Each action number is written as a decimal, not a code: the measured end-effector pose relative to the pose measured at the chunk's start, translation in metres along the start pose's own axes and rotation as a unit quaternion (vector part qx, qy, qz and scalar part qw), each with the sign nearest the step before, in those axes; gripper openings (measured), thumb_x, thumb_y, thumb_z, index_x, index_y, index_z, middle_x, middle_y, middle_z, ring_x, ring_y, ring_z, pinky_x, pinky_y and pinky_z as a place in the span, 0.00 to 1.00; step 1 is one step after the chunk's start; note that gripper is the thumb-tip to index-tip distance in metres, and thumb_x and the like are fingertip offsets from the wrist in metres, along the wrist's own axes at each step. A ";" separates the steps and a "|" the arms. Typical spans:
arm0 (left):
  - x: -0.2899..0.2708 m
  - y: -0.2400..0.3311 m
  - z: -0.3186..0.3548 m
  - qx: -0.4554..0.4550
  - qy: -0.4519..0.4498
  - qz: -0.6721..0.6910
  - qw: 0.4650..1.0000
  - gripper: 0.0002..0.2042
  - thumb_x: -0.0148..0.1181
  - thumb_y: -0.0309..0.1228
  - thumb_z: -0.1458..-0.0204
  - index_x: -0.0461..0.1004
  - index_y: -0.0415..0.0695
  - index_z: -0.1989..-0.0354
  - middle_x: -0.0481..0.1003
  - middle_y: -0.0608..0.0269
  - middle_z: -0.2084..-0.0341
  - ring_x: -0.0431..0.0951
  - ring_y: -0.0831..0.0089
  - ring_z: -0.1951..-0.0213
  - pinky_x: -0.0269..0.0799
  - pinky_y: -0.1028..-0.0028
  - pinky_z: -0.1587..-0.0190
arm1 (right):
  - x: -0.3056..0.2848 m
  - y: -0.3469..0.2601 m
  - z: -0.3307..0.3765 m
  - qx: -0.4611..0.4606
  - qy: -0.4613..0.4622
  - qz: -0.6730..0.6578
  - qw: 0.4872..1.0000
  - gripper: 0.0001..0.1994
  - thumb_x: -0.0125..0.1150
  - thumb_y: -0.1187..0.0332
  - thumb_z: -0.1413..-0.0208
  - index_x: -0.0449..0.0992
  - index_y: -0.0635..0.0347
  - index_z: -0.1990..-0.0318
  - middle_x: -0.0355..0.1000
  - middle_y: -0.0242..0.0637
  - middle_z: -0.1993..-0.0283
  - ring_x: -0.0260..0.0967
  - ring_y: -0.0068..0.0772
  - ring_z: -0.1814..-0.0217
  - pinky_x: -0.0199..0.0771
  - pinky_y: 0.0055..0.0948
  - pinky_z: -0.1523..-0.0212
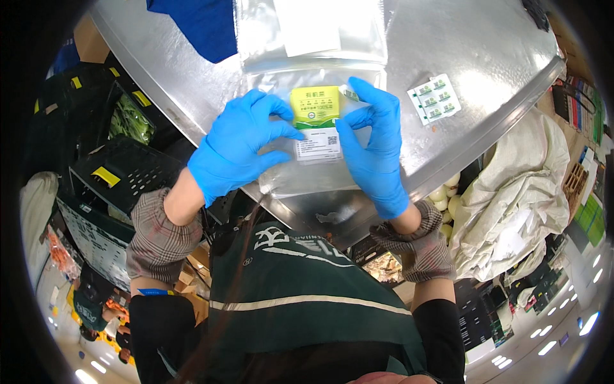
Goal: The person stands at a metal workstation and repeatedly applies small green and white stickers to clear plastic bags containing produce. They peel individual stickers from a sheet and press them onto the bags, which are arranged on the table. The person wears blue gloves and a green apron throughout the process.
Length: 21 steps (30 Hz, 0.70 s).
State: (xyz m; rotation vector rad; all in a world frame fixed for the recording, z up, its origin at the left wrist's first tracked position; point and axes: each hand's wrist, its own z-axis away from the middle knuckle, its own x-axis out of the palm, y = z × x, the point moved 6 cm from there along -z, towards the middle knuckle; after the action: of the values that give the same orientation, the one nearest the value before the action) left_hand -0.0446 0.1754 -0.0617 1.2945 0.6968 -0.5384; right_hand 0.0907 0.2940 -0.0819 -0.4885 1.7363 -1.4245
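Observation:
A clear plastic bag (288,180) lies flat on the metal table in front of me. On it is a label with a yellow-green upper part (314,105) and a white lower part (313,147). My left hand (240,144), in a blue glove, is at the label's left edge with its fingers apart, a fingertip touching it. At the right edge my right hand (378,150), also gloved in blue, has its thumb on the label and its index finger stretched out. A small white-and-green sticker (350,94) shows beside that index finger; whether the finger touches it I cannot tell.
A sheet of small stickers (435,99) lies to the right on the metal table (448,38). More clear bags with a white paper (307,25) are at the far side, beside blue cloth (201,25). Black crates (121,173) stand left; a whitish sack (518,198) is right.

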 end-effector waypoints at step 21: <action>0.012 -0.019 0.024 -0.016 0.066 0.005 0.998 0.09 0.65 0.33 0.56 0.75 0.48 0.67 0.73 0.67 0.60 0.71 0.64 0.56 0.66 0.64 0.52 | 0.005 -0.002 -0.001 -0.024 -0.007 0.239 0.971 0.21 0.66 0.77 0.53 0.69 0.61 0.51 0.69 0.32 0.64 0.66 0.23 0.65 0.68 0.23 0.60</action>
State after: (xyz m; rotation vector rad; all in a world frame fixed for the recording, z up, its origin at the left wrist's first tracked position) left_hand -0.0460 0.1480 -0.0801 1.3118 0.8042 -0.4353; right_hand 0.0866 0.2901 -0.0822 -0.0896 1.7320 -1.0339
